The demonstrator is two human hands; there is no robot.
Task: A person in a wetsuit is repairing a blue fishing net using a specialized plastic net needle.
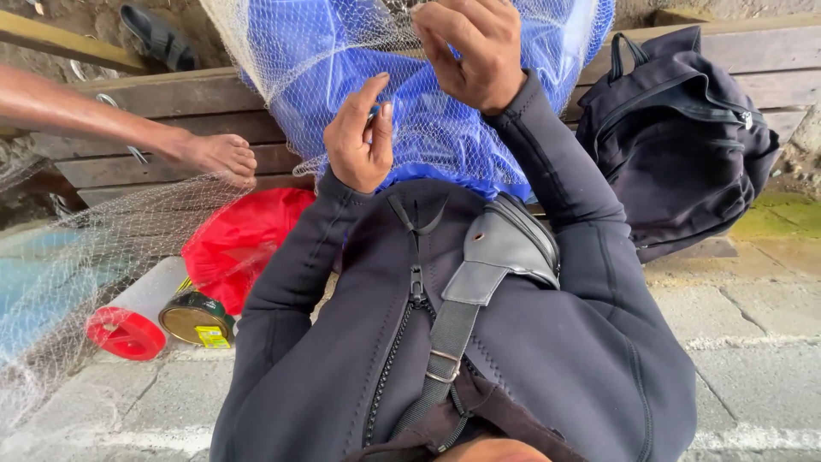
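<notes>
Pinching a small blue thing, the left hand point(361, 137) is raised against the white net point(342, 60); the right hand point(472, 51) grips its mesh higher up, over blue sheeting point(445, 128), beside a black backpack point(684, 137).

Setting, taken from the bench point(774, 51):
- Bench: weathered grey wooden planks, running across the upper view.
- Backpack point(680, 137): black, leaning on the bench's right part.
- Floor point(753, 342): concrete slabs with joints, below the bench; a pale painted line near the bottom edge.
- Moss point(782, 214): green patch on the ground, just right of the backpack.
- Sandal point(158, 36): dark, on bare earth behind the bench, upper left.
- Light: soft daylight, even.
</notes>
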